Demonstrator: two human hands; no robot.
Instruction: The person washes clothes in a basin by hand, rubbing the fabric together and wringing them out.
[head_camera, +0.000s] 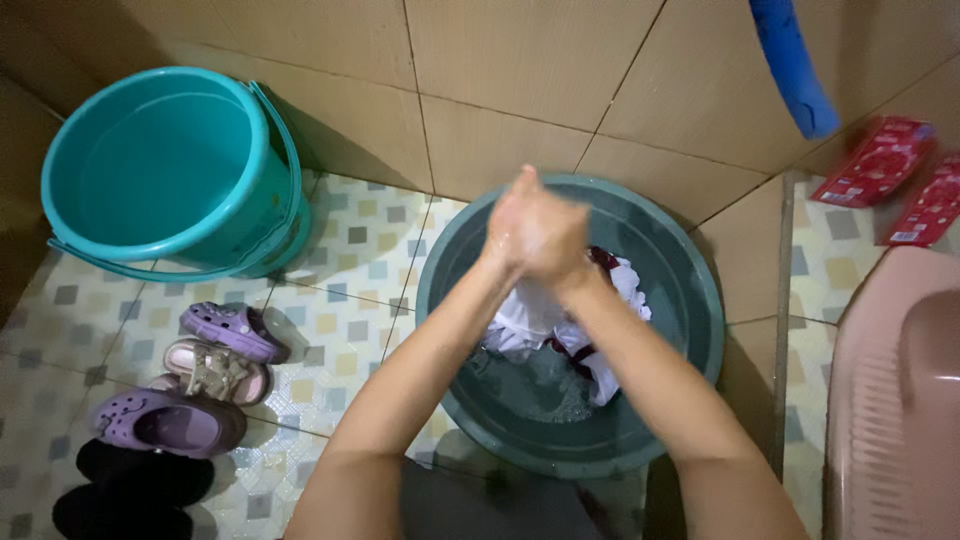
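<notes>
A teal bucket (165, 165) stands against the wall at far left, with purple sandals (190, 385) near it on the tiled floor (345, 300). Open floor separates these from the dark green basin (672, 300). Above the basin's far rim, the left hand (515, 232) and right hand (555, 240) press together, fingers flat, grasping nothing. White and maroon laundry (540, 320) lies in the basin's water below. A pink tub (895, 400) crowds the right edge.

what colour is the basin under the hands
Dark green basin, seen best in the head view; the hands are pressed together above it.
</notes>
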